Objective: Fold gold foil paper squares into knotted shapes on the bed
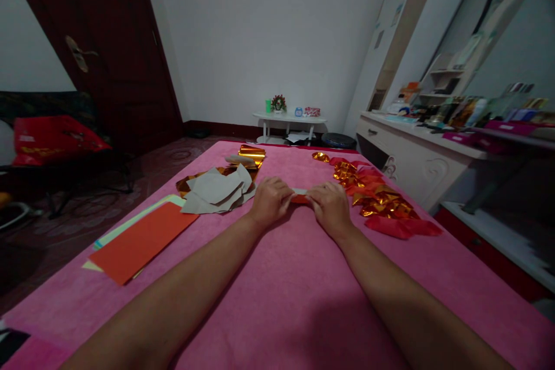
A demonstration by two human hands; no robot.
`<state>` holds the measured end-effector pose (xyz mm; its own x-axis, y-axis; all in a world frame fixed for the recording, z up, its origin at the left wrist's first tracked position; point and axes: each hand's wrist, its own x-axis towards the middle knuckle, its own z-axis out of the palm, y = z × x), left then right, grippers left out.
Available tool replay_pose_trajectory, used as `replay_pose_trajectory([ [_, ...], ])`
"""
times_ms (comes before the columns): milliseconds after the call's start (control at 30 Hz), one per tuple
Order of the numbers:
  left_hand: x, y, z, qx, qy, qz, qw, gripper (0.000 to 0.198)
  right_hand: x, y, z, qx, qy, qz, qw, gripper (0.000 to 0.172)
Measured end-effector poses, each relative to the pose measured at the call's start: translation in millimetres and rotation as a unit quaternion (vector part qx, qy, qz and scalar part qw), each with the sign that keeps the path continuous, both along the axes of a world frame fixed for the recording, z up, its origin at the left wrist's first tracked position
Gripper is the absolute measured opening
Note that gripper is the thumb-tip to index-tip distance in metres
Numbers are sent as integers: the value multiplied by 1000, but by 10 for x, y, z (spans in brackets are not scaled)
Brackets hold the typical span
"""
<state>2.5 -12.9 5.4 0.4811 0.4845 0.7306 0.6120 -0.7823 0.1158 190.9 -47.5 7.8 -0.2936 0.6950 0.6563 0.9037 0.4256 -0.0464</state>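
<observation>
My left hand (270, 201) and my right hand (330, 207) face each other over the middle of the pink-covered table (277, 277). Between them they pinch the two ends of a small strip of orange paper (299, 199) with a pale upper edge; most of it is hidden by my fingers. Left of my left hand lies a heap of grey paper pieces (214, 189), partly over gold foil. Nearer to me on that side are sheets of orange paper (143, 240) on paler ones. Right of my right hand is a row of crinkled gold foil (385, 202) and red paper pieces (401, 227).
A gold foil roll (252, 155) lies at the table's far left. Beyond stands a small white table (289, 118) with a potted plant. A dresser (416, 141) crowded with bottles is on the right. A red bag (56, 139) rests on a chair at left.
</observation>
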Motion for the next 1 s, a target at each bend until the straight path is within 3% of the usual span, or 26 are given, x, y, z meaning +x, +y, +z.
replay_pose_trajectory([
  [267,-40,150,-81,-118,-195,20,973,23,157,124,-97,4,157,9,988,22],
  [400,-74,243,-138,-191,-310,41,931,28,206,179,-168,-35,323,1,946,25],
  [500,-77,263,-150,-226,-337,21,914,28,178,185,-166,-61,392,6,918,26],
  [633,-27,209,-122,-242,-335,-11,911,27,72,179,-163,-90,407,35,908,26],
  [867,13,186,-104,-259,-369,-40,892,23,-2,142,-170,-94,386,37,917,24],
  [1000,1,222,-147,-276,-390,-26,878,39,-22,109,-116,-84,430,45,898,24],
])
